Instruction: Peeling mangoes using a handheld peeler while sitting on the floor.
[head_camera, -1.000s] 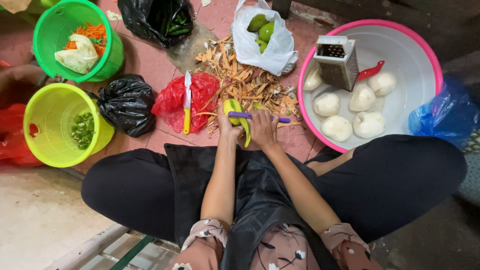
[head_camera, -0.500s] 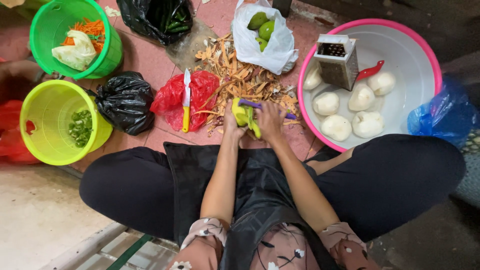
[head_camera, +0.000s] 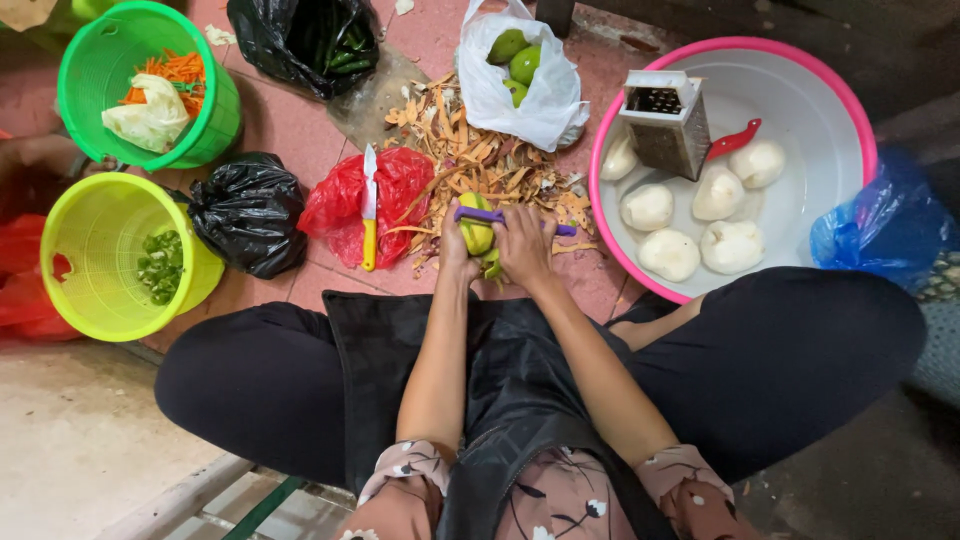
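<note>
My left hand (head_camera: 457, 243) grips a green fruit (head_camera: 477, 236), partly peeled, held over a heap of orange-brown peelings (head_camera: 480, 160). My right hand (head_camera: 523, 247) holds a purple peeler (head_camera: 500, 217) laid across the fruit's top. Both hands are close together above the pink tiled floor, just in front of my crossed legs and black apron.
A pink-rimmed white basin (head_camera: 830, 120) at right holds several peeled white fruits (head_camera: 733, 245) and a metal grater (head_camera: 667, 122). A white bag of green fruits (head_camera: 520, 70), a yellow-handled knife (head_camera: 369, 205) on a red bag, black bags, two green baskets (head_camera: 110, 70) and a blue bag (head_camera: 880, 225) surround me.
My hands and the fruit have shifted slightly; the peeler has moved along the fruit between frames, and the fruit has turned a little in my left hand.
</note>
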